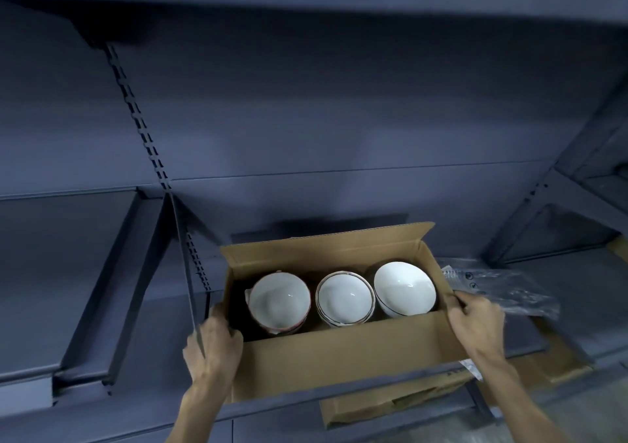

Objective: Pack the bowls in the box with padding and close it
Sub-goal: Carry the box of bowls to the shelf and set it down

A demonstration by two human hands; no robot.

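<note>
A person's left hand (pixel 214 340) and right hand (pixel 475 317) grip opposite ends of an open brown cardboard box (pixel 339 357) on a dark grey metal shelf (pixel 560 313), three stacks of white ceramic bowls (pixel 343 298) side by side inside. No padding covers them. The clear crumpled plastic wrap (pixel 503 289) just beside the box looks due next, before the flaps fold shut.

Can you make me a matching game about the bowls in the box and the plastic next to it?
Things:
1. left bowl
2. middle bowl
3. right bowl
4. plastic wrap

Places or looks:
A. on the shelf, outside the box
B. reddish rim
C. nearest the right hand
D. between two other bowls

Pairs: 1-B, 2-D, 3-C, 4-A
</note>
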